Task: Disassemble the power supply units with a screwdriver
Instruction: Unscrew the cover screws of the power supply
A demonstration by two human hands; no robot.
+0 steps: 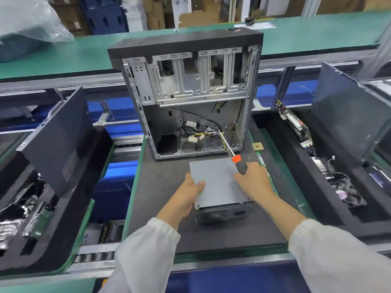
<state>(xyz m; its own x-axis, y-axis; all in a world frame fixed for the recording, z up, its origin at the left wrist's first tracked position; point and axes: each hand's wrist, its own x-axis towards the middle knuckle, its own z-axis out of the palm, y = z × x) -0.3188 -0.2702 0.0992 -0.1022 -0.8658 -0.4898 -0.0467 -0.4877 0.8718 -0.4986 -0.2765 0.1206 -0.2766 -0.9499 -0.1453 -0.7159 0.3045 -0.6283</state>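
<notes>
Resting on the dark tabletop (pixel 160 208) before the open computer case (pixel 186 92), the power supply unit (pixel 220 187) is gripped by the left hand (pixel 190 193); the right hand (pixel 251 180), curled round the screwdriver (pixel 238 160), presses its lid.

Your open ground is the dark mat (pixel 160 208) left of the power supply unit (pixel 220 185) and the strip in front of it. Straight ahead, the open computer case (pixel 190 92) stands right at the unit's far edge, loose cables (pixel 203 134) crowding its lower bay. The screwdriver (pixel 237 159) slants across the far right corner. Leaning side panels (pixel 57 140) (pixel 342 111) wall off both flanks beyond the mat, above bins (pixel 330 176) of parts.
</notes>
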